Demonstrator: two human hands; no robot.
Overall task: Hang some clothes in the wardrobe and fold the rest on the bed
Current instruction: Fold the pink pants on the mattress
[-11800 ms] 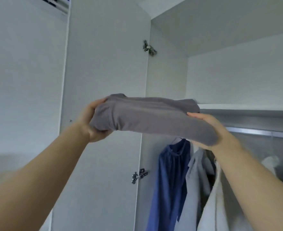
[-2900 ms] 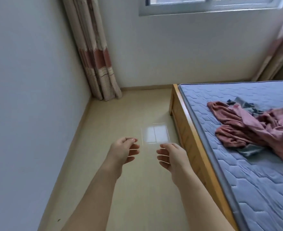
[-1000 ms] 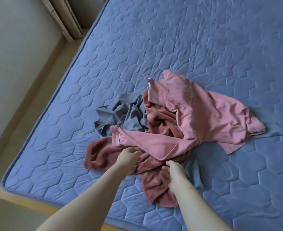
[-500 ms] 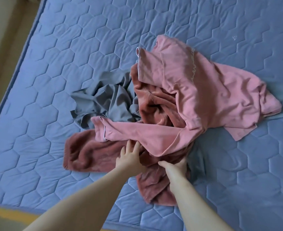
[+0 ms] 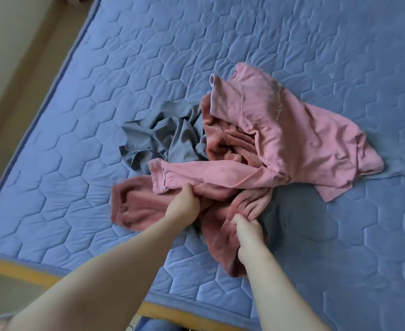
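A heap of clothes lies on the blue quilted mattress [image 5: 82, 151]. On top is a light pink long-sleeved top [image 5: 292, 142]. Under it lies a darker, fuzzy rust-pink garment [image 5: 139, 206], and a crumpled grey garment [image 5: 163, 139] sits at the heap's left. My left hand [image 5: 183, 204] grips the fuzzy rust-pink garment just below the pink sleeve. My right hand [image 5: 248, 231] pinches a bunched fold of the same fuzzy garment at the heap's near side. A flat blue-grey piece [image 5: 397, 163] pokes out at the far right.
The wooden bed frame [image 5: 10, 268] runs along the near edge of the mattress. Beige floor [image 5: 17, 75] lies to the left of the bed. Bare mattress surrounds the heap on all sides.
Both hands have closed on the fuzzy rust-pink garment: the left fingers, flat half a second ago, are now curled into it, and the right hand has bunched up a fold.
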